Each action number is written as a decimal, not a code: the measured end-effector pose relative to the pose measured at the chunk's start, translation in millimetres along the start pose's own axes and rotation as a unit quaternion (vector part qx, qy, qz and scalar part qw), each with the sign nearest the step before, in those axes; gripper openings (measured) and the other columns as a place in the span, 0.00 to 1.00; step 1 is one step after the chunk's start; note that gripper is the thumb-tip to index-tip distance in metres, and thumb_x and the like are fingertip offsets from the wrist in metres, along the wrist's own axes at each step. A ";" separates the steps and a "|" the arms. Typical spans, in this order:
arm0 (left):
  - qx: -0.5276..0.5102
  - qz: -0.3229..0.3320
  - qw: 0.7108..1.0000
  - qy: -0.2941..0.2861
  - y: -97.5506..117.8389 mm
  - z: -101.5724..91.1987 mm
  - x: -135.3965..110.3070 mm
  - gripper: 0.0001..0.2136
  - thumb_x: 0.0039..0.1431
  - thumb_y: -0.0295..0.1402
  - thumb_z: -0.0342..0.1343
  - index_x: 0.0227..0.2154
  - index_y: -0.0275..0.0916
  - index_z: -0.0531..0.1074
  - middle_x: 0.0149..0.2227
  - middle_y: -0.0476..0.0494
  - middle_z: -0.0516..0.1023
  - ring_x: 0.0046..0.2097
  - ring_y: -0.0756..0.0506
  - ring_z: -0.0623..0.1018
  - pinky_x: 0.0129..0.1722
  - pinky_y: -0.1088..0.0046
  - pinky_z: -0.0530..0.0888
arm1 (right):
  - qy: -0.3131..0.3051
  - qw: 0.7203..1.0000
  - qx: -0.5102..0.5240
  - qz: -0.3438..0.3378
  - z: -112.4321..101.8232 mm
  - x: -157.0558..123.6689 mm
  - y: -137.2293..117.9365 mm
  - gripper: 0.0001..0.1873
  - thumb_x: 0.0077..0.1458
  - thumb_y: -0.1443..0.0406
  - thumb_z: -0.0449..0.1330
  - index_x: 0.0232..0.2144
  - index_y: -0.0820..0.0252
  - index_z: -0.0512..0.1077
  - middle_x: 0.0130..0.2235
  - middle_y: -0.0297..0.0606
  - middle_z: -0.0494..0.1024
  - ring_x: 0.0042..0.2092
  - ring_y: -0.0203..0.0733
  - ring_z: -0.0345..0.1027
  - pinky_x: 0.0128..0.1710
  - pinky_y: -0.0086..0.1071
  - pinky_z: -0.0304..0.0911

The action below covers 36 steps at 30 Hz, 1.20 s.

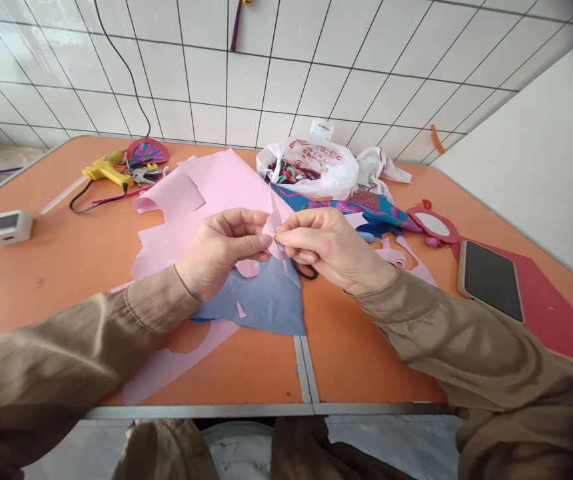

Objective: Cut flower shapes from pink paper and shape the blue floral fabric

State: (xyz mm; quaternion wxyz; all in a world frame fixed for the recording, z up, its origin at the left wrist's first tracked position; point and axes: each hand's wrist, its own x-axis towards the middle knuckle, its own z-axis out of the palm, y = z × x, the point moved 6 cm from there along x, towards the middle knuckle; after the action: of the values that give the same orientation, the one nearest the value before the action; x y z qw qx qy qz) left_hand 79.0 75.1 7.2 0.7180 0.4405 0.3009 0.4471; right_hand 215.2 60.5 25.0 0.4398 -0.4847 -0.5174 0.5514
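Note:
Over the middle of the table, my left hand pinches a small curved piece of pink cloth or felt between thumb and fingers. My right hand is closed at the piece's right edge, thumb against forefinger; whatever is between those fingertips is too small to make out. Below both hands lies a grey-blue cloth, with a rounded pink scrap, a tiny pink triangle and fine threads on it. A black loop handle, like that of scissors, shows partly under my right hand.
Large pink sheets spread behind my hands. A yellow glue gun, keys and a white cube device stand left. A white plastic bag, patterned blue cloth, pink offcuts and a phone are right.

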 end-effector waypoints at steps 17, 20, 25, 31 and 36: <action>-0.047 0.026 0.993 -0.105 12.2 -11.7 14.3 0.09 0.43 0.29 0.74 0.28 0.36 0.81 0.29 0.46 0.81 0.32 0.48 0.81 0.35 0.72 0.80 | 0.131 0.977 -0.055 -0.158 -55.1 25.0 -12.7 0.18 0.54 0.47 0.64 0.30 0.54 0.75 0.41 0.39 0.79 0.45 0.44 0.73 0.38 0.34 0.66; -0.034 0.019 0.992 -0.123 12.7 -13.8 15.6 0.09 0.43 0.30 0.74 0.28 0.36 0.81 0.29 0.45 0.81 0.32 0.47 0.81 0.35 0.71 0.80 | 0.027 0.999 0.009 -0.040 -38.5 27.9 2.7 0.26 0.49 0.41 0.65 0.39 0.53 0.75 0.41 0.41 0.81 0.45 0.48 0.76 0.38 0.37 0.67; -0.016 0.021 0.993 -0.113 13.9 -21.3 19.6 0.09 0.43 0.30 0.73 0.28 0.36 0.80 0.27 0.45 0.80 0.31 0.47 0.80 0.35 0.70 0.79 | -0.015 0.998 0.061 -0.026 -24.4 18.6 0.4 0.20 0.45 0.54 0.71 0.38 0.57 0.75 0.29 0.34 0.80 0.31 0.39 0.73 0.33 0.34 0.67; -0.032 0.021 0.996 -0.080 15.9 -30.6 25.4 0.05 0.44 0.27 0.71 0.24 0.35 0.79 0.24 0.46 0.78 0.28 0.49 0.79 0.31 0.74 0.77 | 0.008 0.997 0.036 -0.069 -27.6 11.9 -8.5 0.14 0.44 0.56 0.73 0.30 0.58 0.78 0.26 0.35 0.79 0.28 0.37 0.71 0.29 0.33 0.68; -0.028 0.002 0.996 -0.080 11.9 -34.3 27.3 0.12 0.45 0.38 0.71 0.26 0.34 0.80 0.27 0.44 0.79 0.29 0.45 0.81 0.31 0.70 0.78 | 0.019 0.999 0.006 -0.048 -22.8 7.1 -10.1 0.16 0.43 0.54 0.73 0.28 0.59 0.79 0.27 0.39 0.81 0.29 0.41 0.74 0.27 0.33 0.68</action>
State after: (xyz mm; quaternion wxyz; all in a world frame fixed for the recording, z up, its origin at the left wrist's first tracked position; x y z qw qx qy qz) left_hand 57.6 114.9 2.1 0.7510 0.4554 0.2289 0.4199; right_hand 236.6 71.6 34.6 0.4782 -0.4671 -0.5282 0.5236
